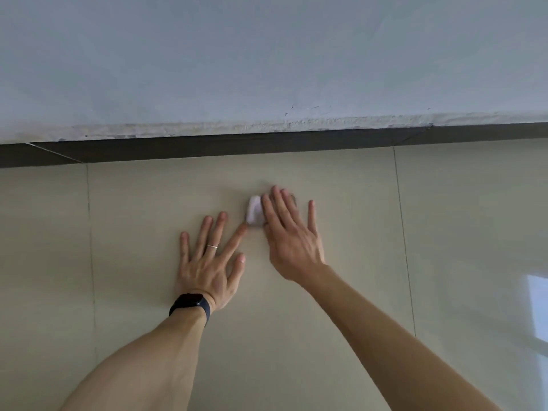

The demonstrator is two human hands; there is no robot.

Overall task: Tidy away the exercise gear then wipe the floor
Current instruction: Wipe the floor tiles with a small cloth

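Wiping stage, I judge: no exercise gear in view, no containers either, so nothing to report as held in one. The task's thing now is a small pale wipe [254,214], folded or wadded, lying on the beige tiled floor [444,232] a short way out from the dark skirting [267,145] that runs along the foot of the grey wall [267,54]. My right hand [292,241] is on it: fingers straight and together, laid flat over the wipe and pressing it down, not curled round it, little finger splayed off to the side. Only one edge of the wipe shows, past the index finger on the side toward the left hand; the rest is hidden under the fingers. The visible strip has its long axis running toward the skirting, roughly in line with the right fingers. My left hand [207,268] is flat on the floor farther out from the skirting, fingers spread, holding nothing, looks like a brace; ring [212,246] on one finger, black watch [189,302] at the wrist. Its index fingertip is just beside the wipe's near corner; touching or not, I cannot tell. The right hand is the nearer one and does the work, so the next stroke likely slides the wipe along the skirting or back out from it, with the left hand in the path if it goes that way.
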